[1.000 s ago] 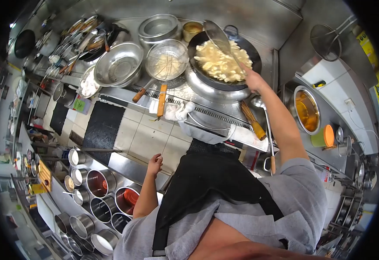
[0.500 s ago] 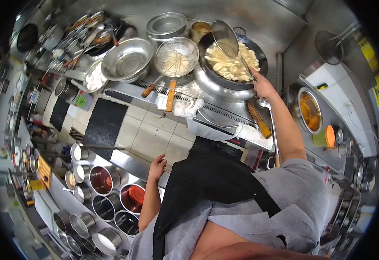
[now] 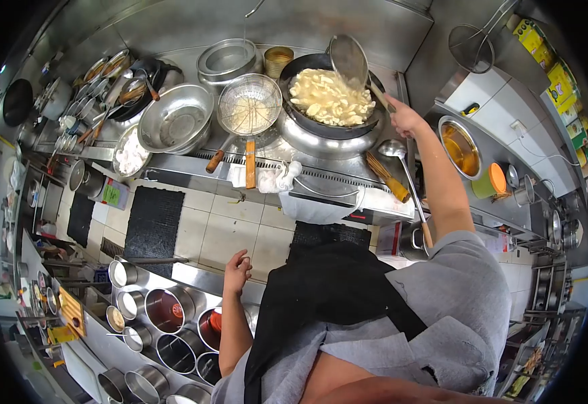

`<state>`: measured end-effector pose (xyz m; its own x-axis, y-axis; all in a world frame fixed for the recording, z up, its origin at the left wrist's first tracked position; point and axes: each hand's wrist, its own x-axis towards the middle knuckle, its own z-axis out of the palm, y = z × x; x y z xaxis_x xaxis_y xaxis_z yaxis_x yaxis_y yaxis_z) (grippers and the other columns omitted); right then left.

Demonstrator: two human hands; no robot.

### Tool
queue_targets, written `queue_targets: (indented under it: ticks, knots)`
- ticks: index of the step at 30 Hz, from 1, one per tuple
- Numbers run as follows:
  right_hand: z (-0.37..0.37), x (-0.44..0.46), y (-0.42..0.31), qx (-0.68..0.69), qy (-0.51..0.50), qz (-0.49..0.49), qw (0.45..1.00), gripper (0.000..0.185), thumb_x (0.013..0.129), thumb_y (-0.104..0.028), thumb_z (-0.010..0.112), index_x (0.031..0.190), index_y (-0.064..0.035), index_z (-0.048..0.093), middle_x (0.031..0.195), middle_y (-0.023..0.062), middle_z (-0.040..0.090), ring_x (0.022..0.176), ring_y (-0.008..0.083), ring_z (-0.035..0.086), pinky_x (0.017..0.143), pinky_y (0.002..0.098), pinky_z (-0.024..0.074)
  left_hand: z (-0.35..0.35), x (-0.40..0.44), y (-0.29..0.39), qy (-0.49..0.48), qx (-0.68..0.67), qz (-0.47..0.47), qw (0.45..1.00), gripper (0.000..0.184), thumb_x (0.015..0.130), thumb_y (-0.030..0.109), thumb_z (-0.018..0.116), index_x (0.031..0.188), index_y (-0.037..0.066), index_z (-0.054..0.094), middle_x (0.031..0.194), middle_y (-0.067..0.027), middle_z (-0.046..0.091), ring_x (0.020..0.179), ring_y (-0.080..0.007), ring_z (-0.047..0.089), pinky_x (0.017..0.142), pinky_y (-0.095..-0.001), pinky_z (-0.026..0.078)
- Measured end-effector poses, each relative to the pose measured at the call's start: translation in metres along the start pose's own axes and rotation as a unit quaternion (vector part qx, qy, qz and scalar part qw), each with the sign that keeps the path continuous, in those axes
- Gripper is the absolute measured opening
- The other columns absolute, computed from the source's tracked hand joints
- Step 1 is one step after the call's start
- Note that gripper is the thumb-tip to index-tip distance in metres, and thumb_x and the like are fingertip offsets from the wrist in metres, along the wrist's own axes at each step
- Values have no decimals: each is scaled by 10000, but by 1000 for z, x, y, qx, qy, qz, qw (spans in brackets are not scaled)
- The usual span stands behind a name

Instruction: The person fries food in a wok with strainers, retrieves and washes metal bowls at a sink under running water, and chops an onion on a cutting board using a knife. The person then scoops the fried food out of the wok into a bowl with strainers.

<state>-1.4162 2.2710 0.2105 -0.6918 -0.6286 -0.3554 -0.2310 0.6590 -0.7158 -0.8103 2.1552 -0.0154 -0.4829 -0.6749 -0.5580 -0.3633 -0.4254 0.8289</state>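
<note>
My right hand (image 3: pixel 407 121) is closed around the handle of a mesh skimmer (image 3: pixel 349 60). The skimmer's head is tilted over the far right part of a black wok (image 3: pixel 294 118). Pale, cream-coloured pieces of food (image 3: pixel 327 97) fill the wok, in what looks like liquid. Beneath it is a round metal stove ring (image 3: pixel 327 145). Away from the stove, my left hand (image 3: pixel 238 271) hangs above the counter edge with loosely bent fingers, holding nothing.
Left of the wok, a wire strainer (image 3: pixel 250 101) holds small pale bits, beside a large metal bowl (image 3: pixel 176 118). A ladle (image 3: pixel 408 182) and a bamboo brush (image 3: pixel 388 178) lie near my right forearm. Sauce pots (image 3: pixel 170 310) stand at lower left.
The view has shifted, so the stove appears further left. Relative to the wok, my right hand and the skimmer have moved right, from over the food towards the far right rim.
</note>
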Motion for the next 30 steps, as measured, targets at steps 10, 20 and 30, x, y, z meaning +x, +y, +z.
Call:
queue_targets:
  ticks: [10,20,30]
  knots:
    - [46,65,1,80,8,-3,997,869,802,75,413,1557,-297,200,615,95,496,404,153,401,359,342,329,11,14,-3,-81,131,-32,988,372,947,211,606,1315,158,581,1140,-59,628,873,-156,614,693,-319,516]
    - [12,18,61,82,33,-4,996,776,864,39,397,1550,-286,236,787,177,615,428,188,461,385,363,400,9,-20,-32,-22,58,-54,997,343,952,206,598,1287,129,603,972,-8,626,767,-107,579,588,-262,472]
    - [13,-22,72,-120,15,-60,991,732,905,25,422,1540,-300,256,1269,208,603,674,277,639,626,390,534,62,-42,-24,96,12,-51,994,326,941,205,603,1249,102,637,971,-4,652,770,-99,587,595,-260,481]
